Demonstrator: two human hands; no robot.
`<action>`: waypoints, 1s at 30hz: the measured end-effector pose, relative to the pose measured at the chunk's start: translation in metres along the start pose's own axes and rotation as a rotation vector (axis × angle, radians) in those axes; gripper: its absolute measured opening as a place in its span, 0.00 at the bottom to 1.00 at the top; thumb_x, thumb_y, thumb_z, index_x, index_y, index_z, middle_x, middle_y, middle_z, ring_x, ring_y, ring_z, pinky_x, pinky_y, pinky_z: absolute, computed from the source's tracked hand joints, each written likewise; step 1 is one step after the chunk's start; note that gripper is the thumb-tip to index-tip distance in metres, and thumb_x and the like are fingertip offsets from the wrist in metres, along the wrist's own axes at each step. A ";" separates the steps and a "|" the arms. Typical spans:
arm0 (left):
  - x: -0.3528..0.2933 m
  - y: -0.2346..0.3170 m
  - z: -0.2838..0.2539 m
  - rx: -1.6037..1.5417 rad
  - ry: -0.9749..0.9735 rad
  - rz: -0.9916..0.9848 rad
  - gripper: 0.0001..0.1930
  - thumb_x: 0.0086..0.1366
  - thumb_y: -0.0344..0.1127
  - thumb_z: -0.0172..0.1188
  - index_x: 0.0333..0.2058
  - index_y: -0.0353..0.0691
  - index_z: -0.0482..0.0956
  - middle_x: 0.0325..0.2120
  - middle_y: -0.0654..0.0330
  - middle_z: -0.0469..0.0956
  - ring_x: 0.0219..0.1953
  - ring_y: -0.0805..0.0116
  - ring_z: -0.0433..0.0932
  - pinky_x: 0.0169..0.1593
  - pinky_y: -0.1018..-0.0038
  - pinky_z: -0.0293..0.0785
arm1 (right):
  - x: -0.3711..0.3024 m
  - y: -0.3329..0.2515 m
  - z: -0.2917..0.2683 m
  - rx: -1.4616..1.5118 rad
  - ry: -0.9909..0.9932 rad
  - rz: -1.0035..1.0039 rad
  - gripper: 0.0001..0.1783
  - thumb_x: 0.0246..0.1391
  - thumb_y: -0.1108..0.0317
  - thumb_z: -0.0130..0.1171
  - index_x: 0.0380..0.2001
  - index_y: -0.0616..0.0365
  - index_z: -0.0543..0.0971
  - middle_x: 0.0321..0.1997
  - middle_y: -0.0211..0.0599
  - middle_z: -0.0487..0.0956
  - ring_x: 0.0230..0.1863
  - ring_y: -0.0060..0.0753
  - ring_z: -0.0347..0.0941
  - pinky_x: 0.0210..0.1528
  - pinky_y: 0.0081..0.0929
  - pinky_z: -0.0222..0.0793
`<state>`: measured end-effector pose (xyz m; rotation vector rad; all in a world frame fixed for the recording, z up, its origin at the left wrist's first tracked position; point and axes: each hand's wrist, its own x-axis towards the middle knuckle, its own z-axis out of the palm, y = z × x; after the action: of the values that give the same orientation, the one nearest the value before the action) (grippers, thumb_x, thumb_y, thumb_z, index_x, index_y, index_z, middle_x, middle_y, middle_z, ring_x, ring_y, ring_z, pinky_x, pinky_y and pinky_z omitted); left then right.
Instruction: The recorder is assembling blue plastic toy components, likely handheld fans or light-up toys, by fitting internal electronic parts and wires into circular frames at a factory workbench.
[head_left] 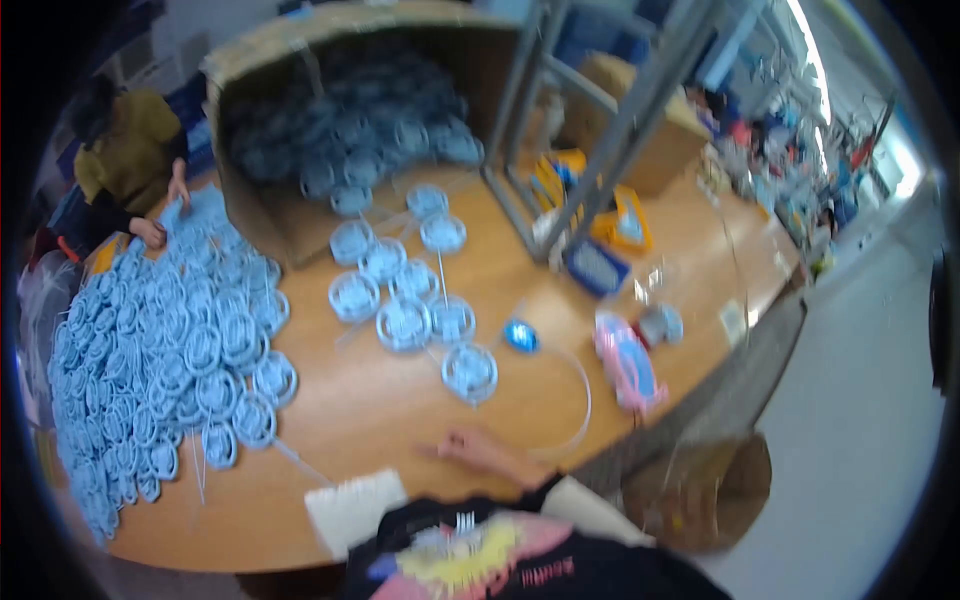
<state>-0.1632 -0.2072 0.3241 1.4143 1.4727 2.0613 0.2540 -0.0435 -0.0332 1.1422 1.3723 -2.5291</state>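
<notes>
The right hand [485,453] is blurred above the table [370,420], its fingers seemingly released and empty; the left hand is out of view. From it, the nearest disc [470,373] lies at twelve o'clock, the pile [190,350] at ten. Probably this is between two pickings; the next move would call for reaching forward and pinching one rim.

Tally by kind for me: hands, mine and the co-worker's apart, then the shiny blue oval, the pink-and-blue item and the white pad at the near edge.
Your right hand: 1
Co-worker's hands: 2
Shiny blue oval: 1
Pink-and-blue item: 1
White pad: 1
Total: 6
</notes>
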 end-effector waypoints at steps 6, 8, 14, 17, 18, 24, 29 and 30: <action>0.042 -0.007 0.034 -0.052 0.014 0.187 0.22 0.67 0.42 0.38 0.52 0.29 0.60 0.50 0.47 0.65 0.53 0.56 0.65 0.53 0.64 0.65 | 0.045 -0.045 -0.042 -0.933 -0.156 -0.486 0.12 0.49 0.60 0.57 0.23 0.57 0.73 0.19 0.30 0.73 0.21 0.20 0.66 0.25 0.21 0.63; 0.040 -0.004 0.037 -0.059 -0.004 0.177 0.22 0.67 0.42 0.38 0.52 0.29 0.60 0.50 0.47 0.65 0.53 0.56 0.65 0.53 0.64 0.65 | 0.033 -0.030 -0.035 -0.876 -0.151 -0.475 0.12 0.50 0.60 0.57 0.23 0.57 0.73 0.19 0.30 0.73 0.21 0.20 0.66 0.25 0.21 0.63; 0.033 -0.007 0.049 -0.091 -0.044 0.118 0.22 0.67 0.41 0.38 0.51 0.29 0.60 0.49 0.47 0.66 0.53 0.56 0.65 0.53 0.64 0.65 | 0.041 -0.045 -0.037 -0.914 -0.140 -0.438 0.10 0.49 0.62 0.57 0.24 0.57 0.73 0.19 0.30 0.73 0.21 0.20 0.68 0.23 0.22 0.63; 0.035 -0.008 0.057 -0.121 -0.020 0.176 0.22 0.67 0.41 0.38 0.51 0.29 0.61 0.49 0.47 0.66 0.52 0.57 0.65 0.53 0.64 0.65 | 0.035 -0.041 -0.034 -0.896 -0.155 -0.451 0.11 0.49 0.61 0.58 0.24 0.57 0.73 0.19 0.31 0.74 0.21 0.22 0.68 0.23 0.23 0.63; 0.034 -0.009 0.059 -0.132 -0.007 0.197 0.22 0.67 0.41 0.38 0.51 0.29 0.61 0.49 0.47 0.66 0.52 0.57 0.65 0.53 0.64 0.65 | 0.032 -0.041 -0.032 -0.884 -0.155 -0.458 0.11 0.49 0.61 0.58 0.24 0.57 0.72 0.19 0.31 0.74 0.21 0.22 0.68 0.23 0.23 0.63; 0.037 0.000 0.065 -0.127 0.017 0.264 0.21 0.67 0.41 0.38 0.51 0.29 0.61 0.49 0.48 0.66 0.52 0.57 0.66 0.53 0.65 0.65 | 0.048 -0.023 -0.046 -0.914 -0.135 -0.569 0.11 0.50 0.61 0.57 0.24 0.57 0.72 0.19 0.31 0.73 0.20 0.22 0.67 0.23 0.24 0.62; 0.008 -0.001 0.065 -0.120 0.005 0.145 0.21 0.67 0.41 0.38 0.50 0.29 0.62 0.48 0.48 0.67 0.52 0.57 0.66 0.52 0.65 0.66 | 0.033 -0.032 -0.028 -0.857 -0.171 -0.467 0.10 0.49 0.62 0.57 0.23 0.58 0.72 0.19 0.33 0.73 0.20 0.25 0.68 0.24 0.26 0.63; 0.010 -0.002 0.069 -0.122 0.011 0.159 0.21 0.67 0.41 0.38 0.50 0.29 0.62 0.48 0.48 0.67 0.52 0.58 0.66 0.52 0.65 0.66 | 0.039 -0.047 -0.035 -0.876 -0.174 -0.472 0.10 0.48 0.63 0.57 0.23 0.58 0.72 0.19 0.34 0.73 0.21 0.26 0.69 0.24 0.27 0.64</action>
<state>-0.1136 -0.1585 0.3298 1.5175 1.2508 2.2140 0.2290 0.0226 -0.0360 0.4473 2.5081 -1.7449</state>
